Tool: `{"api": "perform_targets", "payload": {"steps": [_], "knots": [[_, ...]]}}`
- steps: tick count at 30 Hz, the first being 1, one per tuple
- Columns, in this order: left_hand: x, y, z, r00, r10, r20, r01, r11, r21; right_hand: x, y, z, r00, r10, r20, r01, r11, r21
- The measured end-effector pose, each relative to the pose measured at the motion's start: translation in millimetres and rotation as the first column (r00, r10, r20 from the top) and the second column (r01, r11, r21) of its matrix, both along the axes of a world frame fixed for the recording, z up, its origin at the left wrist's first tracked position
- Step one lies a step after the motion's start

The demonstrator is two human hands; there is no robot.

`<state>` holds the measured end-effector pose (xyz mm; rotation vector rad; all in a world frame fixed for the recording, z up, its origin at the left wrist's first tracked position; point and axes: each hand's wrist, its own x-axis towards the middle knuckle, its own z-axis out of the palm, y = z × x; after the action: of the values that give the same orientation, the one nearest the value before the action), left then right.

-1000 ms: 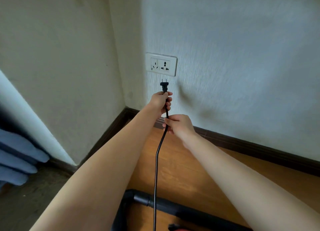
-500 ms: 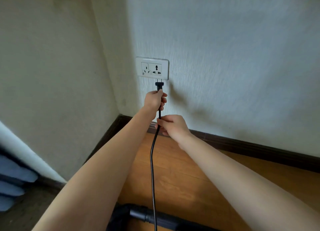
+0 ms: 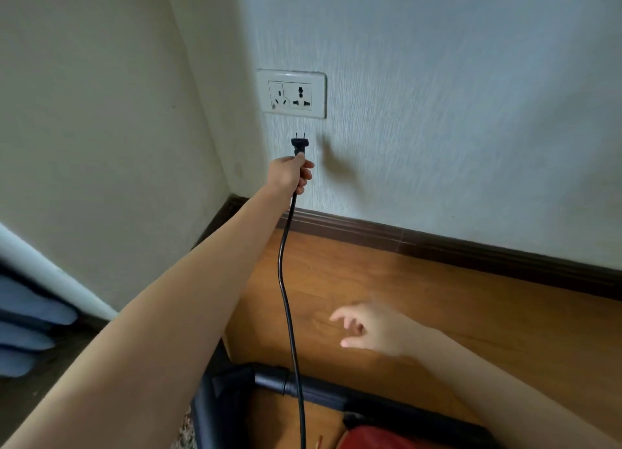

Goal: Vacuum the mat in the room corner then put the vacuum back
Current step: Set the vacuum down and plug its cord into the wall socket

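— What's at the far left edge?
— Blue folds (image 3: 23, 327), cut off; can't tell what they are.

— And the left hand (image 3: 290, 175)?
— Centre frame, gripping the black plug (image 3: 299, 144) just below the wall socket (image 3: 291, 93), prongs up and clear of it. The cord (image 3: 286, 280) hangs down.

— The vacuum?
— Bottom edge: black tube (image 3: 313, 389) and a red body (image 3: 377, 440), mostly cropped.

— Right hand (image 3: 373, 329)?
— Lower right, blurred, fingers loosely spread, holding nothing.

The left hand (image 3: 292, 175) grips the black plug (image 3: 299, 144) just below the wall socket (image 3: 291, 93); the right hand (image 3: 373, 330) hovers open, well below, beside the hanging cord (image 3: 286, 297).
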<state>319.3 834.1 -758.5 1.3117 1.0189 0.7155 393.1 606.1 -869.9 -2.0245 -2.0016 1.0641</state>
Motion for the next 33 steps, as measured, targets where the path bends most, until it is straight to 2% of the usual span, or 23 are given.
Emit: {"api": "perform_targets", "payload": {"steps": [4, 7, 11, 17, 22, 28, 33], "knots": [[-2, -4, -2, 1.000, 0.021, 0.006, -0.021, 0.999, -0.027, -9, -25, -26, 1.000, -0.001, 0.012, 0.001, 1.000, 0.025], [-4, -9, -4, 1.000, 0.017, 0.016, -0.016, 0.999, -0.031, -16, -30, -34, 0.997, 0.057, 0.061, -0.058, 0.998, 0.024], [-7, -13, -4, 1.000, 0.020, 0.009, -0.020, 0.999, -0.039, -22, -37, -46, 0.968, 0.170, 0.187, -0.152, 0.983, -0.106], [-7, -21, -5, 1.000, -0.007, 0.002, 0.007, 0.999, -0.050, -29, -39, -59, 0.956, 0.199, 0.216, -0.150, 0.963, -0.222], [-8, -27, -6, 1.000, 0.005, -0.002, -0.005, 0.998, -0.070, -35, -34, -66, 0.971, 0.131, 0.199, -0.077, 0.963, -0.258], [-12, -28, -6, 1.000, -0.003, -0.008, 0.002, 0.998, -0.059, -27, -24, -58, 0.975, -0.033, 0.220, 0.059, 0.992, -0.115], [-16, -25, -8, 1.000, -0.013, -0.013, 0.012, 0.999, -0.048, -15, -16, -56, 0.962, -0.093, 0.257, 0.116, 0.990, -0.075]]}}
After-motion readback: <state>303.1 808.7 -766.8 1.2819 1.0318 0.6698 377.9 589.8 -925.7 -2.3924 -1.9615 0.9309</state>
